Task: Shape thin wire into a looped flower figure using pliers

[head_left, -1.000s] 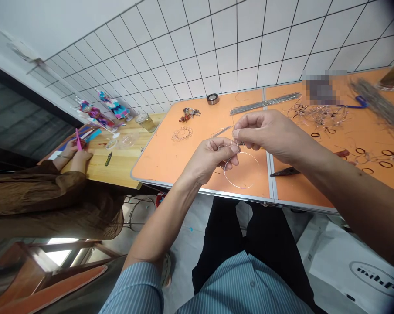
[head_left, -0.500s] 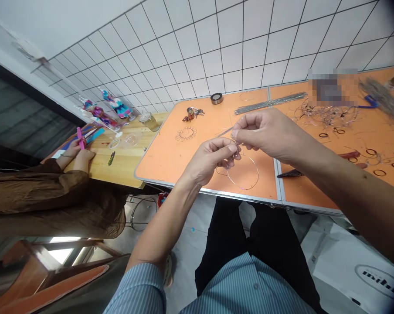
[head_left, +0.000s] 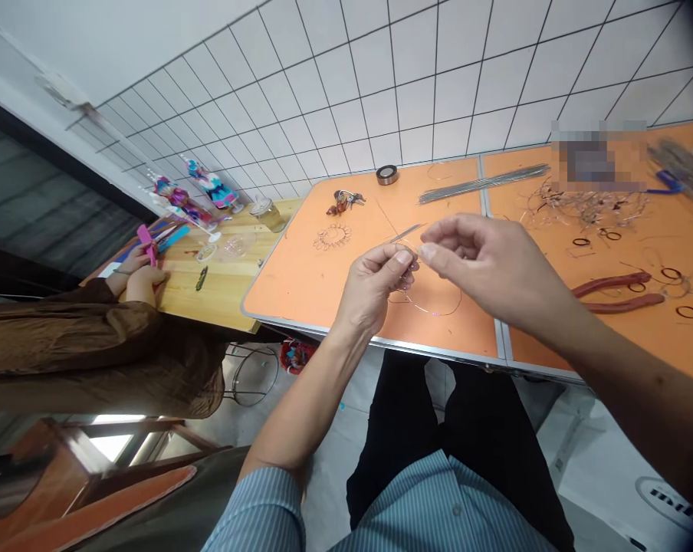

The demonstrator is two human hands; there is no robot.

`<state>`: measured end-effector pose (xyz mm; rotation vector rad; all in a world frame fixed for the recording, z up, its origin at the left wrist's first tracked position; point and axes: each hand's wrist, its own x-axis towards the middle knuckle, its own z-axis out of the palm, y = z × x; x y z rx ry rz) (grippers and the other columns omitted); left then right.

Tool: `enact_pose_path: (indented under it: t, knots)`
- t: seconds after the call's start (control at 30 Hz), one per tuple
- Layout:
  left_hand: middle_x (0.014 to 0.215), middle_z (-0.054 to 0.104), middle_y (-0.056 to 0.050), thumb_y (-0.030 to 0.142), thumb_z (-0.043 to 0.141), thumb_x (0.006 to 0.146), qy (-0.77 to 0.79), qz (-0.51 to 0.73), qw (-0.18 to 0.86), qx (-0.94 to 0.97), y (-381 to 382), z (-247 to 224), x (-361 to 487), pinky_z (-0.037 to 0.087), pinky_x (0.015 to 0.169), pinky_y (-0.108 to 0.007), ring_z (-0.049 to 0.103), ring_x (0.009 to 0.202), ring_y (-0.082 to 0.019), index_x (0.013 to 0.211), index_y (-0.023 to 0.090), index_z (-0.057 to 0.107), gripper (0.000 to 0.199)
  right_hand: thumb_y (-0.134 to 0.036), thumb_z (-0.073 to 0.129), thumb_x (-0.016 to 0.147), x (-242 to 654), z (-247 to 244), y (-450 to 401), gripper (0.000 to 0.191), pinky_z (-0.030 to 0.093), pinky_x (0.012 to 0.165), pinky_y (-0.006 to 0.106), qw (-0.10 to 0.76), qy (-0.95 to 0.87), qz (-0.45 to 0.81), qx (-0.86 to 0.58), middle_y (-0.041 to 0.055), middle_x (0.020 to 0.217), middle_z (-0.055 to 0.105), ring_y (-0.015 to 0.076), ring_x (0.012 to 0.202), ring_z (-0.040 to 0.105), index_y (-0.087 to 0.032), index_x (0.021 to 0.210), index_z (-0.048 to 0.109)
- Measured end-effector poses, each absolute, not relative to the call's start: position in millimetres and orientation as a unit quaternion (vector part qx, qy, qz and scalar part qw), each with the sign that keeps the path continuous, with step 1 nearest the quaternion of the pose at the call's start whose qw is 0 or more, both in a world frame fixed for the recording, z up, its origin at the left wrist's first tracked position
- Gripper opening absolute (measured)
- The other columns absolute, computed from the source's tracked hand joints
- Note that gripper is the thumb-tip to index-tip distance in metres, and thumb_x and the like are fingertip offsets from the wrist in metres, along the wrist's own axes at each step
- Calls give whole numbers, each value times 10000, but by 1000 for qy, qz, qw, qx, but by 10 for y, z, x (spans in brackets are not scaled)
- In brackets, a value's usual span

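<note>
My left hand (head_left: 375,287) is closed in a pinch above the orange table, holding thin craft wire. From its fingertips a round wire loop (head_left: 435,313) hangs to the right, with a small pinkish spot low on it. One thin strand sticks up and to the left beyond the fingers. My right hand (head_left: 478,257) is just to the right, its thumb and forefinger slightly apart and nothing visible between them. Pliers with red handles (head_left: 611,283) lie beside the right forearm, which hides their jaws.
Farther back are a bunch of keys (head_left: 346,201), a petalled wire ring (head_left: 317,239), a tape roll (head_left: 386,175) and straight wires (head_left: 484,184). Tangled wire (head_left: 593,205) lies to the right. At the wooden table (head_left: 225,287) on the left, another person's hands (head_left: 142,280) hold something pink.
My right hand has let go of the wire at my left fingertips and moved slightly right and down, its fingers parting. My left hand keeps its pinch. More of the pliers' handles shows.
</note>
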<state>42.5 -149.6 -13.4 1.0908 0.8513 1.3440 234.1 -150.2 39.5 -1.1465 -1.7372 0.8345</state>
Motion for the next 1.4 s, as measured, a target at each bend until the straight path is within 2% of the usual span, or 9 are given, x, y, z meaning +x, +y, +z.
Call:
enact_pose_path:
  t: [0.13, 0.2, 0.37, 0.6, 1.0, 1.23, 1.4]
  knots:
    - [835, 711, 1, 535, 1014, 791, 348, 598, 562, 453, -1516, -191, 491, 506, 659, -214, 612, 695, -76, 807, 205, 794, 397, -315, 786, 958, 2298, 186, -1610, 87, 562, 716, 363, 450, -690, 311, -474, 37, 888, 837, 215, 781, 742, -252, 932, 841]
    - [864, 723, -7, 535, 1008, 794, 350, 608, 557, 444, -1529, -208, 532, 515, 668, -226, 617, 713, -85, 816, 207, 790, 394, -272, 758, 965, 2277, 138, -1617, 112, 545, 702, 360, 453, -684, 307, -483, 32, 876, 836, 211, 772, 740, -256, 881, 830]
    - [871, 728, -10, 511, 990, 829, 346, 631, 541, 434, -1542, -244, 607, 525, 686, -240, 605, 714, -89, 823, 207, 794, 362, -209, 779, 918, 2264, 135, -1576, 85, 572, 705, 348, 458, -652, 360, -485, 33, 904, 853, 224, 807, 782, -252, 872, 836]
    - [916, 749, -9, 496, 988, 855, 332, 651, 529, 430, -1550, -255, 646, 529, 706, -233, 603, 745, -90, 839, 215, 805, 336, -201, 787, 905, 2231, 139, -1578, 82, 561, 701, 329, 456, -651, 382, -472, 30, 872, 852, 214, 793, 777, -242, 851, 833]
    - [826, 694, 8, 523, 986, 824, 349, 635, 542, 426, -1545, -266, 664, 497, 652, -230, 579, 686, -81, 812, 200, 763, 393, -272, 792, 919, 2219, 123, -1582, 104, 557, 674, 314, 468, -638, 385, -475, 22, 788, 809, 204, 743, 749, -247, 820, 808]
    - [819, 724, 15, 475, 1002, 803, 364, 635, 531, 428, -1493, -279, 606, 516, 654, -237, 602, 661, -80, 922, 214, 806, 347, -273, 779, 914, 2233, 61, -1563, 117, 547, 657, 324, 459, -641, 381, -482, 36, 827, 831, 212, 745, 740, -249, 803, 807]
    - [804, 731, 7, 522, 984, 820, 385, 623, 510, 452, -1481, -231, 552, 503, 633, -241, 588, 640, -79, 865, 207, 779, 379, -263, 781, 908, 2255, 39, -1564, 108, 550, 663, 332, 448, -654, 370, -485, 39, 840, 840, 225, 769, 751, -253, 803, 802]
